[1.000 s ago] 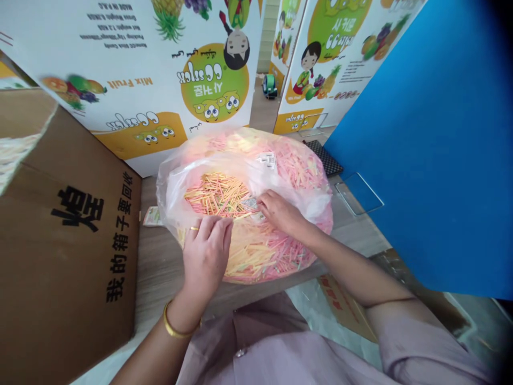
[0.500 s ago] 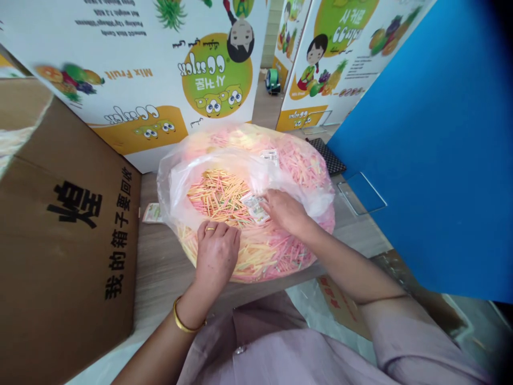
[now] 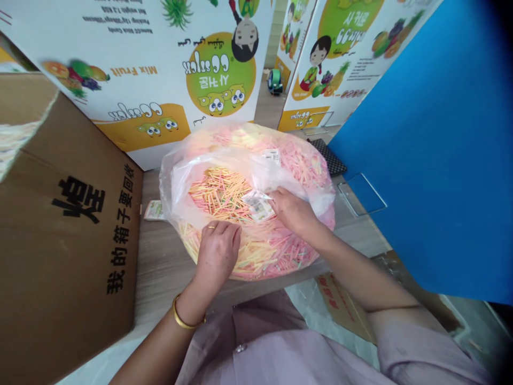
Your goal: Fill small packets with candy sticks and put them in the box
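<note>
Though small, packet (image 3: 260, 207) in right hand (image 3: 292, 211)

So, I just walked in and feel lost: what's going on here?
One person is working at an open, see-through plastic bag full of thin pink and yellow sticks. Their left hand holds its near rim, while their right hand pinches a printed packet at the opening. A brown carton stands to the left.

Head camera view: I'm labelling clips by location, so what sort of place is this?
Probably a packing area for candy, perhaps in a small workshop. The signs are a clear plastic bag full of thin, colourful sticks, a large carton printed "CC Stick", and a roll of green tape.
</note>
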`<state>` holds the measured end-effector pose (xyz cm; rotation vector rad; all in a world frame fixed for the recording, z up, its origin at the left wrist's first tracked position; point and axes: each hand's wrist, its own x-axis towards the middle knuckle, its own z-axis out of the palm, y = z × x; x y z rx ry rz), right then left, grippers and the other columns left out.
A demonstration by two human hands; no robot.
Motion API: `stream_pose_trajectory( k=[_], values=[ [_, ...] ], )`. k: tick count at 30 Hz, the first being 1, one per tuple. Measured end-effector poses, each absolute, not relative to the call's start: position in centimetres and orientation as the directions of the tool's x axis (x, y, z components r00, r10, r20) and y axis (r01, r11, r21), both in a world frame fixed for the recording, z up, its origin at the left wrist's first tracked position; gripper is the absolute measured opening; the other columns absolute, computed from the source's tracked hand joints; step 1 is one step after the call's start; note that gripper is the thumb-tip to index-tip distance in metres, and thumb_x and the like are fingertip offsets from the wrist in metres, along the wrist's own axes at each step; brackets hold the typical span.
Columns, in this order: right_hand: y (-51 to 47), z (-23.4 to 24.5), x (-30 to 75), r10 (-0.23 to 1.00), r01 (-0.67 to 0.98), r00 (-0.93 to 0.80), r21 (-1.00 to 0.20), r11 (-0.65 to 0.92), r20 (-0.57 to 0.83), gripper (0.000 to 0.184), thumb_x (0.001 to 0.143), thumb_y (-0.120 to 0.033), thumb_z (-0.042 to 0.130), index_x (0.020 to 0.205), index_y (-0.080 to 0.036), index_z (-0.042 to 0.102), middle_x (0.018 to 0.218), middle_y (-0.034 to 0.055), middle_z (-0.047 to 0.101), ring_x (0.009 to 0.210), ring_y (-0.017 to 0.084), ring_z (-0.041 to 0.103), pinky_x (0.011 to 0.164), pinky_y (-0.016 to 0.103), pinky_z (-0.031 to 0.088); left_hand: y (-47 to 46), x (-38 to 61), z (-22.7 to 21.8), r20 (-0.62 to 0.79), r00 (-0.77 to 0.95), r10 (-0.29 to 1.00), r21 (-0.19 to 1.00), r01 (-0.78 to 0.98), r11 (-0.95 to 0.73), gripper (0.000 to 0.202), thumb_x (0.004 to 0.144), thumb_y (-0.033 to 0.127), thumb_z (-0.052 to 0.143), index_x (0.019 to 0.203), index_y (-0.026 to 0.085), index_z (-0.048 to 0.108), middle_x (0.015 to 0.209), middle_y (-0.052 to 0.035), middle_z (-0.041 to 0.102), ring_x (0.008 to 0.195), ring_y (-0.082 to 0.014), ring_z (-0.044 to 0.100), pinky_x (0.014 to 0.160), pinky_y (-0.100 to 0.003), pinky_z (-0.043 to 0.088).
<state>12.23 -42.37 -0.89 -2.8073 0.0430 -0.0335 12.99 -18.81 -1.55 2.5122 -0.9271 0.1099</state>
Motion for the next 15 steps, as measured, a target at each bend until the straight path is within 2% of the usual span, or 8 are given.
stream_pose_trajectory(
  k=[2,4,5,7,9,11,13,15],
  values=[
    [-41.3,0.6,11.4,-0.083,-0.042,0.993,-0.414,-0.909,0.082,0.024,0.103,-0.027,0.045,0.097,-0.016,0.065,0.093,0.0075,0.067,0.085,0.018,0.059,0.077,0.027,0.04,-19.1,13.0,-1.3,0.217,0.825,-0.522,0.628,-0.528,-0.572,0.031,0.103,0.032,0.047,0.115,0.016,0.071,0.114,-0.0125,0.076,0.109,-0.0276,0.068,0.1,-0.047,0.052],
    [-40.0,1.7,11.1,-0.06,0.004,0.994,-0.584,-0.812,0.09,0.026,0.103,-0.033,0.048,0.084,-0.017,0.058,0.08,0.0024,0.061,0.076,0.015,0.055,0.071,0.025,0.037,-19.6,13.1,-1.0,0.136,0.88,-0.455,0.867,-0.328,-0.375,0.039,0.104,0.039,0.048,0.132,0.018,0.064,0.129,-0.0113,0.073,0.12,-0.0245,0.067,0.106,-0.043,0.052],
    [-39.5,2.1,11.2,-0.017,0.034,0.997,-0.658,-0.752,0.07,0.029,0.102,-0.034,0.049,0.08,-0.017,0.055,0.076,0.0006,0.058,0.073,0.013,0.053,0.069,0.024,0.036,-19.7,13.1,-0.9,0.08,0.894,-0.441,0.94,-0.214,-0.265,0.042,0.103,0.042,0.048,0.136,0.019,0.061,0.132,-0.0102,0.072,0.123,-0.0233,0.066,0.107,-0.041,0.052],
    [-38.9,2.2,11.7,0.121,0.081,0.993,-0.748,-0.659,0.001,0.031,0.102,-0.036,0.05,0.079,-0.017,0.054,0.074,-0.0009,0.057,0.071,0.012,0.052,0.067,0.023,0.035,-19.7,13.2,-0.8,0.001,0.901,-0.433,0.991,-0.058,-0.118,0.042,0.104,0.044,0.046,0.134,0.019,0.062,0.127,-0.0085,0.074,0.123,-0.0222,0.067,0.108,-0.039,0.052],
    [-38.9,1.7,12.7,0.21,0.109,0.977,-0.74,-0.664,-0.044,0.028,0.103,-0.035,0.05,0.085,-0.016,0.059,0.082,0.0002,0.062,0.077,0.012,0.056,0.07,0.023,0.036,-19.0,13.1,-0.9,-0.017,0.917,-0.399,0.983,-0.056,-0.173,0.036,0.103,0.042,0.046,0.123,0.018,0.065,0.117,-0.0078,0.076,0.117,-0.0226,0.069,0.107,-0.04,0.053],
    [-39.2,0.8,13.9,0.188,0.109,0.98,-0.625,-0.773,-0.061,0.02,0.101,-0.031,0.053,0.098,-0.016,0.065,0.097,0.004,0.068,0.088,0.014,0.06,0.077,0.024,0.039,-18.0,12.7,-1.3,0.037,0.922,-0.385,0.908,-0.192,-0.373,0.028,0.102,0.038,0.048,0.108,0.018,0.068,0.109,-0.0087,0.077,0.113,-0.0246,0.07,0.105,-0.044,0.053],
    [-39.3,-0.2,15.0,0.133,0.071,0.985,-0.441,-0.895,-0.112,0.021,0.097,-0.031,0.061,0.108,-0.015,0.067,0.112,0.0094,0.068,0.096,0.018,0.063,0.081,0.027,0.042,-17.0,12.2,-1.9,0.136,0.873,-0.469,0.749,-0.4,-0.528,0.022,0.101,0.031,0.049,0.101,0.018,0.067,0.109,-0.0101,0.077,0.118,-0.0279,0.067,0.109,-0.05,0.05],
    [-39.0,-1.0,16.0,0.127,0.07,0.976,-0.299,-0.952,-0.177,0.031,0.092,-0.035,0.069,0.113,-0.012,0.067,0.117,0.0145,0.068,0.099,0.024,0.065,0.082,0.03,0.044,-16.4,11.5,-2.5,0.211,0.78,-0.589,0.59,-0.582,-0.56,0.019,0.1,0.022,0.049,0.103,0.018,0.067,0.116,-0.0096,0.076,0.127,-0.0296,0.063,0.117,-0.056,0.042]
  ],
)
